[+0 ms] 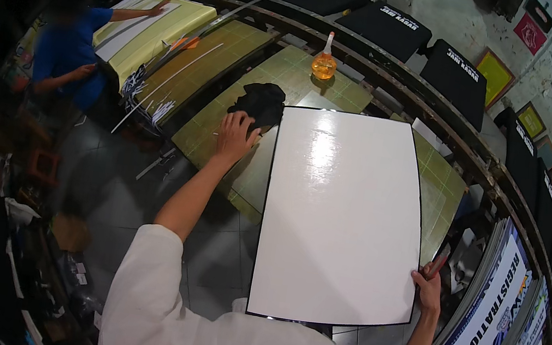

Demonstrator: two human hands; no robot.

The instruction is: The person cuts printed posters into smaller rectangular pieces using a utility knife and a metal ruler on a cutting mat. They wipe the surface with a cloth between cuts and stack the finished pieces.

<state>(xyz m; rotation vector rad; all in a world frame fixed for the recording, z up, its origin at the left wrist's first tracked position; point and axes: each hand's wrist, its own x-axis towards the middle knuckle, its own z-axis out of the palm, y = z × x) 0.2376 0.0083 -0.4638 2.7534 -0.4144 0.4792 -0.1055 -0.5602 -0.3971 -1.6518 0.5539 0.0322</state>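
A large glossy white board with a thin dark edge lies before me, partly over the green cutting mats and out past the table's near edge. My right hand grips its lower right edge and also holds a red-handled cutter. Left of the board, my left hand rests with spread fingers beside a crumpled black cloth; whether it touches the cloth is hard to tell. Beyond the board stands a spray bottle of orange liquid on a cutting mat.
A co-worker in a blue shirt handles white strips at a yellow-topped table on the left. A metal rail and thin offcuts lie nearby. Printed boards stand stacked at right. Black shirts lie along the far rack.
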